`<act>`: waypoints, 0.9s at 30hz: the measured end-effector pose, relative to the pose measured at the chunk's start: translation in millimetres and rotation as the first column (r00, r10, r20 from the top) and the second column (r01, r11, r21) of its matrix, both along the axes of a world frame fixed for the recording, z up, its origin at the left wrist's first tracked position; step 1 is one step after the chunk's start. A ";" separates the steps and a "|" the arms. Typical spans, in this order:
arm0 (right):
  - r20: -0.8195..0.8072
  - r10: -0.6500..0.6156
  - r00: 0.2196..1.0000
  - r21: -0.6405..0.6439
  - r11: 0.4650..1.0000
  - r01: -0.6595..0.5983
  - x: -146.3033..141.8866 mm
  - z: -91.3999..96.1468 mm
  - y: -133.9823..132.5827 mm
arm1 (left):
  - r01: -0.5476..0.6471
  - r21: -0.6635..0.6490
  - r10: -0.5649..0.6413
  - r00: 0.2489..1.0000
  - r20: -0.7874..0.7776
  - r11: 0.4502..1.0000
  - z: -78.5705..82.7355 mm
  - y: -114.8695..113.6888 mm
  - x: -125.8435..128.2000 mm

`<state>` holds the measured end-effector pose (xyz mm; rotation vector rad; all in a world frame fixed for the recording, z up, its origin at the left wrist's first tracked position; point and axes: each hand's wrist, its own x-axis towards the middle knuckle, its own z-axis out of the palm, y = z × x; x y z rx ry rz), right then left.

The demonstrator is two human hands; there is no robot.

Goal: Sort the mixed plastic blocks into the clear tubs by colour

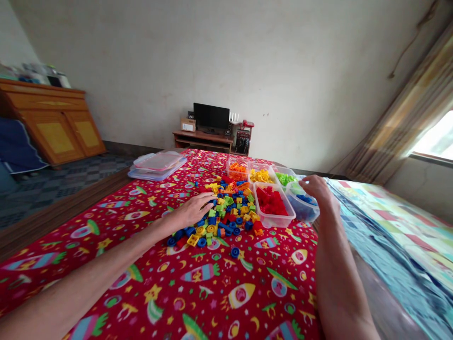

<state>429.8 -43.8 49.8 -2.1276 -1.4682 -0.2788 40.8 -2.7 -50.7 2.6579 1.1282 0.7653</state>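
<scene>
A pile of mixed toy building blocks in blue, yellow, green, red and orange lies on the red patterned cloth. At its left edge my left hand reaches in, fingers stretched out and a gap showing beside the thumb. Over the rim of a clear tub of blue blocks is my right hand, its fingers bent but apart, with nothing visible in them. Beside that tub stands a clear tub of red blocks. Behind are tubs with orange blocks, yellow blocks and light green blocks.
Stacked plastic lids lie at the cloth's far left. One blue wheel-like piece sits apart in front of the pile. To the right is a bed with a blue cover. A low desk with a monitor stands by the wall.
</scene>
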 end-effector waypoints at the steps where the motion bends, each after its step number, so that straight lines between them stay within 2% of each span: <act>1: 0.029 -0.002 1.000 0.001 1.000 0.002 -5.0 3.0 -0.5 | 0.004 -0.003 -0.004 1.000 0.007 1.000 2.7 -0.1 -0.4; 3: 0.056 0.037 0.998 0.032 0.999 -0.039 -24.8 11.9 -1.9 | 0.005 -0.011 -0.005 0.999 0.035 1.000 10.7 0.9 -3.2; 5: 0.084 0.157 0.984 0.086 0.983 -0.164 -57.9 20.7 -5.2 | -0.025 -0.015 0.026 0.996 0.080 1.000 19.9 4.1 -9.2; 6: 0.093 0.253 0.963 0.081 0.962 -0.261 -78.8 23.2 -7.8 | -0.053 -0.016 0.054 0.993 0.104 0.998 23.9 6.5 -13.6; 8: 0.089 0.454 0.886 0.048 0.887 -0.459 -126.7 20.6 -15.7 | -0.132 -0.019 0.134 0.980 0.150 0.991 28.3 12.5 -24.6; 9: 0.100 0.568 0.817 0.017 0.820 -0.573 -152.0 14.8 -21.1 | -0.175 -0.022 0.177 0.969 0.173 0.984 28.0 16.0 -30.8; 10: 0.110 0.688 0.717 -0.011 0.722 -0.691 -176.9 6.1 -27.4 | -0.212 -0.033 0.214 0.957 0.195 0.977 25.9 19.5 -37.2; 11: 0.128 0.792 0.597 -0.040 0.606 -0.794 -200.4 -5.2 -34.5 | -0.240 -0.055 0.247 0.943 0.224 0.969 22.1 23.1 -43.3; 12: 0.165 0.879 0.448 -0.080 0.464 -0.882 -221.6 -18.2 -42.1 | -0.257 -0.094 0.273 0.926 0.259 0.962 17.0 26.4 -48.8; 13: 0.224 0.922 0.317 -0.127 0.350 -0.928 -239.7 -32.3 -49.8 | -0.258 -0.157 0.295 0.907 0.302 0.953 11.0 29.5 -53.6; 14: 0.293 0.930 0.222 -0.168 0.279 -0.946 -254.4 -46.3 -57.0 | -0.251 -0.235 0.324 0.872 0.366 0.939 4.8 32.2 -57.4; 16: 0.408 0.911 0.064 -0.251 0.179 -0.951 -273.2 -71.0 -68.1 | -0.204 -0.372 0.377 0.790 0.484 0.906 -6.2 36.4 -61.7; 18: 0.461 0.886 -0.043 -0.320 0.121 -0.940 -279.9 -87.4 -72.3 | -0.148 -0.445 0.404 0.722 0.562 0.883 -13.2 39.3 -62.3; 19: 0.474 0.877 -0.071 -0.343 0.110 -0.933 -280.2 -92.1 -71.4 | -0.126 -0.463 0.407 0.707 0.579 0.877 -14.9 40.4 -61.7; 21: 0.498 0.865 -0.056 -0.350 0.141 -0.926 -277.5 -95.9 -64.4 | -0.103 -0.478 0.402 0.709 0.580 0.872 -16.0 41.9 -60.1; 23: 0.523 0.852 0.021 -0.325 0.222 -0.919 -273.0 -95.6 -53.2 | -0.104 -0.481 0.391 0.740 0.548 0.871 -15.4 42.0 -59.1; 27: 0.548 0.807 0.222 -0.273 0.423 -0.864 -262.6 -93.7 -32.3 | -0.114 -0.428 0.324 0.828 0.458 0.896 -12.3 37.3 -59.2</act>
